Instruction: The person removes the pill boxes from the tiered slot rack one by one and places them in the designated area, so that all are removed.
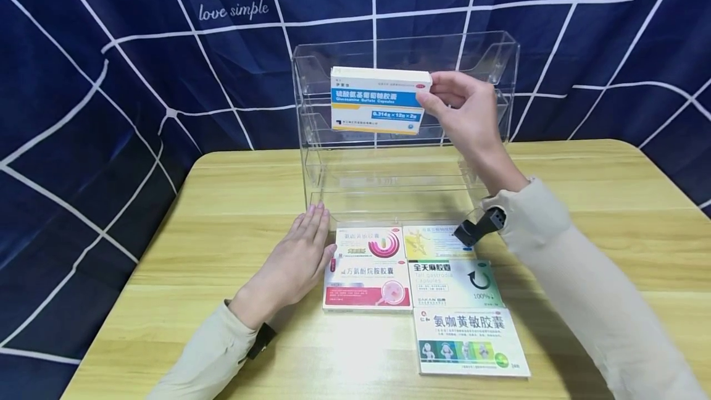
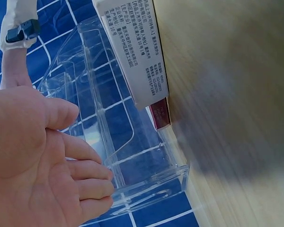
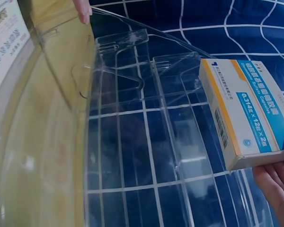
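My right hand (image 1: pixel 466 110) pinches the right end of a white medicine box with blue and yellow bands (image 1: pixel 378 102). It holds the box upright in front of the upper tiers of a clear plastic tiered rack (image 1: pixel 302 165). In the right wrist view the box (image 3: pixel 248 111) appears beside the rack's transparent tiers. My left hand (image 1: pixel 294 264) lies by the rack's lower left front corner with fingers extended, left of a pink-and-white medicine box (image 1: pixel 366 286). The left wrist view shows that palm (image 2: pixel 42 165) holding nothing, fingertips near the rack (image 2: pixel 146 189).
More medicine boxes lie flat before the rack: one with a pink ring (image 1: pixel 366 244), a yellow-and-white one (image 1: pixel 439 241), a green-and-white one (image 1: pixel 455 286) and a larger white one (image 1: pixel 472 341). They rest on a wooden table (image 1: pixel 233 196). A blue checked curtain (image 1: pixel 222 79) hangs behind.
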The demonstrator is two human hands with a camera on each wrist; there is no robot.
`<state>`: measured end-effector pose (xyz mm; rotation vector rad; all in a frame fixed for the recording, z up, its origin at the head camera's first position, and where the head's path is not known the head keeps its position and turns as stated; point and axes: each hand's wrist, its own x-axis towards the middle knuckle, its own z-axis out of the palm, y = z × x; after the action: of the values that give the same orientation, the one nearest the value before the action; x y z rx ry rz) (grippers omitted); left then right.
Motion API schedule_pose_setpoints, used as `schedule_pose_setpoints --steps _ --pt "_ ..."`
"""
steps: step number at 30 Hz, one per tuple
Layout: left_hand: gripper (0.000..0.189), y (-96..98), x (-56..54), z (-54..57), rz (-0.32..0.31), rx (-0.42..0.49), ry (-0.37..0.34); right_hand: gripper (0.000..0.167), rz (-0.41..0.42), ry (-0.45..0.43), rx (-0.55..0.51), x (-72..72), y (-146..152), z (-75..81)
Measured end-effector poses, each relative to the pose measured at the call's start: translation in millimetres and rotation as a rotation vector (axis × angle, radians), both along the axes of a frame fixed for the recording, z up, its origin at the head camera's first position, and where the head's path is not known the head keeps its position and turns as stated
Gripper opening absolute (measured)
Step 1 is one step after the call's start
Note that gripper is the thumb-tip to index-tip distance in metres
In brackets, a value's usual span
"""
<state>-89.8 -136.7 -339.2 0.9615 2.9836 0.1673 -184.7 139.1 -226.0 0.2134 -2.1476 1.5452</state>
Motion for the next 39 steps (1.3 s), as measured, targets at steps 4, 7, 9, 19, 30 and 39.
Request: schedule_pose_setpoints --steps 4,7,9,19,30,39 --pt "0.06 -0.5 0.5 -0.1 0.0 0.0 0.001 0.031 0.003 -0.039 0.052 8.5 9 -3.9" --pt "0.06 -0.3 0.7 0.2 -0.002 0.0 -0.006 0.032 0.025 -0.064 0.058 14.8 16 -6.1" --pt "0.06 -0.2 0.6 0.6 0.0 0.002 -0.011 0.033 0.044 -0.087 0.034 18.8 22 -7.2" --pt "0.06 -1.3 0.2 1.2 0.008 0.001 -0.02 0.04 0.097 -0.239 0.003 34.6 35 -16.3" --pt "0.059 -0.3 -1.0 2.2 -0.006 0.008 -0.016 0.038 0.15 -0.343 -0.011 50.7 40 -30.0" --pt "0.059 0.2 -2.3 4.4 -0.011 0.01 -0.021 0.039 0.204 -0.468 0.013 68.0 45 -37.6"
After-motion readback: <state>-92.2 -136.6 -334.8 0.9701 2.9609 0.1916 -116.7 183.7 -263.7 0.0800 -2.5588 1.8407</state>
